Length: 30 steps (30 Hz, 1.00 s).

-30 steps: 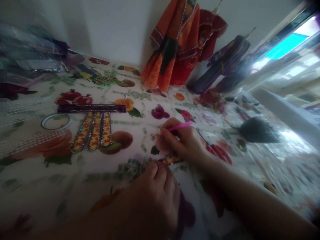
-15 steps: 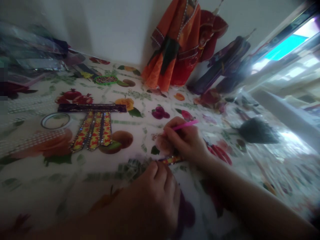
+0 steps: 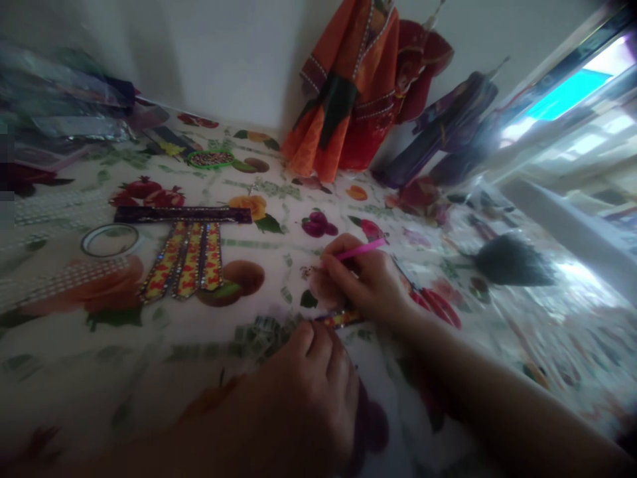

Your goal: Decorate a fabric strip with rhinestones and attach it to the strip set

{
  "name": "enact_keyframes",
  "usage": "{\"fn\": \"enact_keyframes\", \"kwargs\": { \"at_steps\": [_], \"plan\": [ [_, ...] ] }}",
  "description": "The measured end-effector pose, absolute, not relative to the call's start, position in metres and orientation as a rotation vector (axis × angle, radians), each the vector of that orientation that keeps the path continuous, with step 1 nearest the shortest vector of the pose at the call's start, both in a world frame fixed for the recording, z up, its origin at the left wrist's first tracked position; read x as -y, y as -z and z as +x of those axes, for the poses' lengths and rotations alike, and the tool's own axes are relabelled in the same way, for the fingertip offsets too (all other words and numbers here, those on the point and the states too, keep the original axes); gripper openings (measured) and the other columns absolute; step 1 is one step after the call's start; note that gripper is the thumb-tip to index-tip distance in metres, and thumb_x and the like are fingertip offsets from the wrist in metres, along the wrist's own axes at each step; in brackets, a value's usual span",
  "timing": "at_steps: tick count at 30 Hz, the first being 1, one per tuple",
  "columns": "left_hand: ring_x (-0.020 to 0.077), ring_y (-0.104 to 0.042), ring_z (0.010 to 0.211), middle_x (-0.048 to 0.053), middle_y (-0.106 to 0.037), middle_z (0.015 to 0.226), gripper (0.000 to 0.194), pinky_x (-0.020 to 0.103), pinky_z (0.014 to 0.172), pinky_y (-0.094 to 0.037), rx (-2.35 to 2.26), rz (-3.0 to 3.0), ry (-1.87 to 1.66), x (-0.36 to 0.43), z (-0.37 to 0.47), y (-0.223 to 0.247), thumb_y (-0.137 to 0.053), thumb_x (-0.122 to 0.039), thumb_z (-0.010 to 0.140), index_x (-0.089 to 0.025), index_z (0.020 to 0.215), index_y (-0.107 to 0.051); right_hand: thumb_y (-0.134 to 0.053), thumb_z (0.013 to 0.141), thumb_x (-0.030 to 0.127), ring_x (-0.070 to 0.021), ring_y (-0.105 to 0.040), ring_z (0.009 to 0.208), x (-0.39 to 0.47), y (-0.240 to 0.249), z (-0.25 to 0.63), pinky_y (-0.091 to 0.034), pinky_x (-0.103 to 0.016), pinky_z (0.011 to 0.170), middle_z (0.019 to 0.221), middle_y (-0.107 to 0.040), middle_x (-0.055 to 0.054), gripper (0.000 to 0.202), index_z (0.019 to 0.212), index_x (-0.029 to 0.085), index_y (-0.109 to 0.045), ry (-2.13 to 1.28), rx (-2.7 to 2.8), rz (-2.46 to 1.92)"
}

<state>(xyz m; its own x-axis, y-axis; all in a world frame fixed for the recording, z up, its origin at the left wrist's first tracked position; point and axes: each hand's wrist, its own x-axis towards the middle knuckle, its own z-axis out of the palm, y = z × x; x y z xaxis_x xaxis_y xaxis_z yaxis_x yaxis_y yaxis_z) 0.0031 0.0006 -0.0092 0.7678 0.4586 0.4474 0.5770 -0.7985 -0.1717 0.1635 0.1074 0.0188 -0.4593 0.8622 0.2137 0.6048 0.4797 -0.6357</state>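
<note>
A slim pink stick (image 3: 361,249), pen-like, is pinched in my right hand (image 3: 371,279); its lower tip is hidden by the fingers. Just left of those fingertips, a small cluster of tiny beads (image 3: 307,271) lies on the cloth. My left hand (image 3: 318,382) is closed, its fingers curled down at the near end of a red-and-yellow strip (image 3: 341,319) with a sparkling edge. Part of that strip passes beneath my right hand. Beyond, three similar pointed strips (image 3: 188,265) hang from a dark band (image 3: 184,214) lying flat.
A roll of tape (image 3: 110,240) and bead sheets (image 3: 64,282) lie at left. A green-rimmed dish of beads (image 3: 211,159) is farther back. Red-handled scissors (image 3: 438,305) sit right of my right hand. Small garments (image 3: 343,99) stand by the wall, and a dark bag (image 3: 515,259) is at right.
My right hand has shifted slightly left with the pink stick, toward the tiny beads, uncovering more of the scissors. My left hand stays in place.
</note>
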Motion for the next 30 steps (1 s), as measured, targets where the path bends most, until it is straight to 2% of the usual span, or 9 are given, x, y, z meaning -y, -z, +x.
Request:
{"fn": "enact_keyframes", "kwargs": {
  "at_steps": [13, 19, 25, 30],
  "plan": [
    [0.0344, -0.065, 0.097, 0.02, -0.07, 0.109, 0.026, 0.046, 0.079, -0.049, 0.819, -2.656, 0.555, 0.001, 0.003, 0.013, -0.052, -0.022, 0.089, -0.006, 0.103, -0.067, -0.054, 0.095, 0.022, -0.0089, -0.057, 0.06, -0.106, -0.025, 0.16, -0.044, -0.023, 0.059, 0.068, -0.061, 0.003, 0.013, 0.084, 0.017, -0.058, -0.587, 2.295, -1.18],
    [0.028, -0.065, 0.093, 0.016, -0.071, 0.105, 0.025, 0.044, 0.08, -0.05, 0.8, -2.65, 0.503, -0.001, 0.001, 0.009, -0.051, -0.023, 0.092, -0.009, 0.104, -0.068, -0.054, 0.095, 0.024, -0.0091, -0.055, 0.061, -0.108, -0.023, 0.162, -0.043, -0.024, 0.058, 0.071, -0.058, 0.003, 0.015, 0.082, 0.018, -0.057, -0.709, 2.184, -1.194],
    [0.0282, -0.065, 0.093, 0.017, -0.071, 0.106, 0.025, 0.044, 0.08, -0.05, 0.788, -2.655, 0.525, -0.002, 0.001, 0.009, -0.053, -0.024, 0.092, -0.008, 0.104, -0.068, -0.054, 0.094, 0.024, -0.01, -0.051, 0.059, -0.11, -0.02, 0.166, -0.038, -0.026, 0.053, 0.071, -0.055, 0.002, 0.015, 0.081, 0.018, -0.058, -0.783, 2.132, -1.188],
    [0.0272, -0.065, 0.092, 0.016, -0.071, 0.106, 0.024, 0.041, 0.077, -0.051, 0.778, -2.675, 0.49, -0.003, -0.002, 0.001, -0.053, -0.023, 0.092, -0.009, 0.104, -0.068, -0.055, 0.093, 0.022, -0.0113, -0.054, 0.065, -0.108, -0.03, 0.169, -0.041, -0.027, 0.058, 0.074, -0.056, 0.001, 0.017, 0.077, 0.018, -0.059, -0.769, 2.105, -1.154]
  ]
}}
